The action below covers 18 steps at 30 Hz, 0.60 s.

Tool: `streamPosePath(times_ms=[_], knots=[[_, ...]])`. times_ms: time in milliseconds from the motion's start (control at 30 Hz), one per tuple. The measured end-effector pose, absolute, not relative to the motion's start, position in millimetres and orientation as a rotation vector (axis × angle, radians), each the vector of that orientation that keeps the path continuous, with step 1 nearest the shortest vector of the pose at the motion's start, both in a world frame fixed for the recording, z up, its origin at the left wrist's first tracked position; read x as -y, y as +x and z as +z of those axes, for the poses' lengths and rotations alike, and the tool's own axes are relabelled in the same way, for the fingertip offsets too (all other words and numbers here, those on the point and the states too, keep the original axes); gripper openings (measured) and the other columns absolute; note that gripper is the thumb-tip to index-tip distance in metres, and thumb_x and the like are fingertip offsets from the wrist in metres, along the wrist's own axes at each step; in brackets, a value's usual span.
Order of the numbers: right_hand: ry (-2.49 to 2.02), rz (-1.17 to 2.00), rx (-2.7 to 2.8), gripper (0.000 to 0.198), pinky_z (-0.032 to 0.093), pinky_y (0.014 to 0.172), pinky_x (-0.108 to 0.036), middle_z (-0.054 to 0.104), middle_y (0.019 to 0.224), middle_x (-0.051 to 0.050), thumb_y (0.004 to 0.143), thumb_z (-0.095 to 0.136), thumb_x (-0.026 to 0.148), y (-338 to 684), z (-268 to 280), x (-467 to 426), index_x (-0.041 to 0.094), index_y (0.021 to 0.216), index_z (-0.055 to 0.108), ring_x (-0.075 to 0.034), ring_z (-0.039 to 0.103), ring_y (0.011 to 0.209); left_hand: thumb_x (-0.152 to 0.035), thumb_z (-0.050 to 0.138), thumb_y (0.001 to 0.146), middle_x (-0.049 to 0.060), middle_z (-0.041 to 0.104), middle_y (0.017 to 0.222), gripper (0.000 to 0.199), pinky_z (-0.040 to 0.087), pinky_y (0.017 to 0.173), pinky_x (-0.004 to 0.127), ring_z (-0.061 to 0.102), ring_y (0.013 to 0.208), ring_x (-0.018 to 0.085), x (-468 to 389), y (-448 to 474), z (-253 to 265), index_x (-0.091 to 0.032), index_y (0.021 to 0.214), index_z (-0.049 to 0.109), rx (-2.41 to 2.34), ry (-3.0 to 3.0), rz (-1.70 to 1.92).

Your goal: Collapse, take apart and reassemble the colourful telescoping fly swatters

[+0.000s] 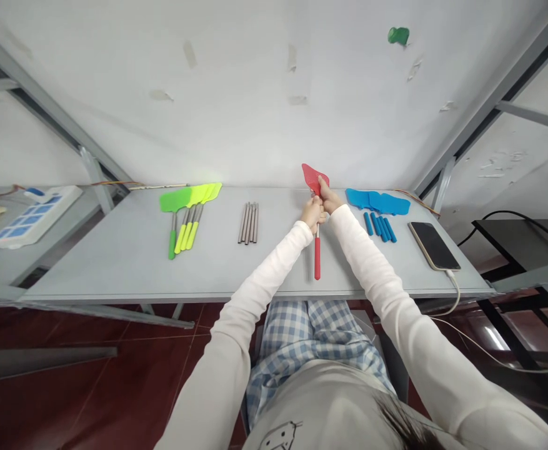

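The red plastic fly swatter with a thin metal shaft and red grip (317,219) stands at the middle of the grey table (128,262), its grip end low near the front edge and its mesh head (313,177) raised toward the wall. Both hands meet at the joint below the head: the left hand (312,212) has its fingers curled closed around the top of the shaft, and the right hand (330,201) pinches shut on the neck of the head just beside it, the two hands touching.

It looks light; the mesh head is probably thin and bendy, the shaft stiff and smooth, perhaps slippery. The neck and the padded grip seem the firmest places to take hold, the mesh the weakest.

To the left lie loose bare metal rods (249,222), and farther left finished green and yellow swatters (188,209). To the right lie blue mesh heads (377,201) and blue grip sleeves (379,227), then a dark smartphone (433,245) on a white cable.
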State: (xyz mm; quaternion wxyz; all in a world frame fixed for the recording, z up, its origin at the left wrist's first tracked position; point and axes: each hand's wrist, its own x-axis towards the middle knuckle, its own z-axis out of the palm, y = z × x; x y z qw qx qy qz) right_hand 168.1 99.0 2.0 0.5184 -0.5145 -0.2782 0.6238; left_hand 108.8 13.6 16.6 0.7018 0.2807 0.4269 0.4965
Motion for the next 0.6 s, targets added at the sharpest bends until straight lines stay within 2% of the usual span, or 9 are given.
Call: streamPosePath(times_ms=[467, 600], knots=[[-1.146, 1.628, 0.616, 0.053, 0.034, 0.036, -0.016, 0.039, 0.041, 0.005, 0.088, 0.045, 0.067, 158.5, 1.1, -105.6, 0.021, 0.063, 0.048, -0.008, 0.038, 0.040, -0.031, 0.030, 0.102, -0.011, 0.017, 0.049, 0.036, 0.006, 0.037, 0.014, 0.013, 0.033, 0.001, -4.0, 100.9, 20.3, -0.019, 0.068, 0.031, -0.917, 0.573, 1.144], [-1.110, 1.641, 0.579, 0.051, 0.033, 0.036, -0.016, 0.037, 0.042, 0.006, 0.091, 0.044, 0.063, 158.2, 3.8, -104.7, 0.021, 0.062, 0.045, -0.007, 0.034, 0.039, -0.031, 0.031, 0.102, -0.011, 0.017, 0.049, 0.037, 0.007, 0.036, 0.014, 0.012, 0.034, 0.001, 0.8, 101.9, 19.1, -0.019, 0.067, 0.031, -0.891, 0.567, 1.153]])
